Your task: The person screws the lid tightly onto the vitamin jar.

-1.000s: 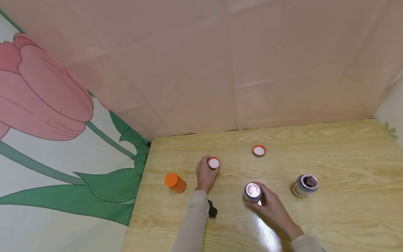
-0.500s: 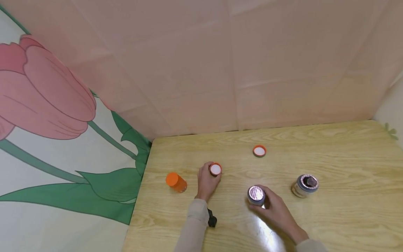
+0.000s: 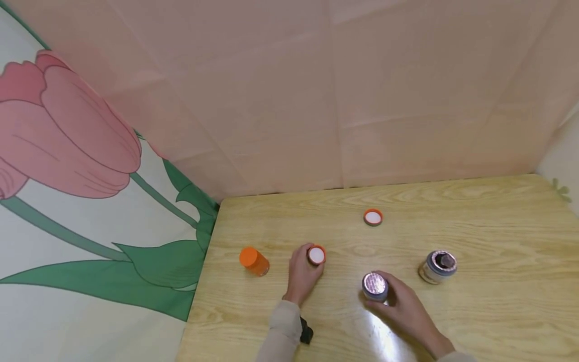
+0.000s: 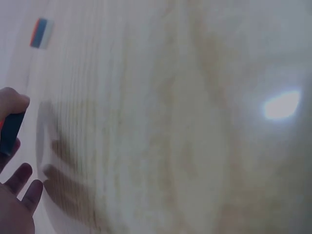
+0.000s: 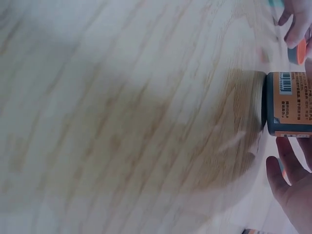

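Note:
In the head view my left hand (image 3: 303, 277) pinches a jar lid (image 3: 317, 255) whose white liner and orange rim face up. The left wrist view catches part of this lid (image 4: 11, 131) between thumb and fingers, above the table. To the right, my right hand (image 3: 405, 310) grips a jar (image 3: 375, 286) topped with shiny foil, thumb on the near side and fingers round the far side. The right wrist view has the same jar (image 5: 292, 103), with an orange label and barcode; its base is at or just above the tabletop, I cannot tell which.
A second lid (image 3: 373, 217) lies liner-up farther back on the wooden table (image 3: 506, 226). An opened jar (image 3: 438, 267) with torn foil and something dark at its mouth stands at right. An orange-capped bottle (image 3: 254, 261) stands at left. A draped wall (image 3: 289, 100) closes off the back.
My left hand has come nearer to me and slightly right with the lid. My right hand and its jar have shifted a little right and toward me.

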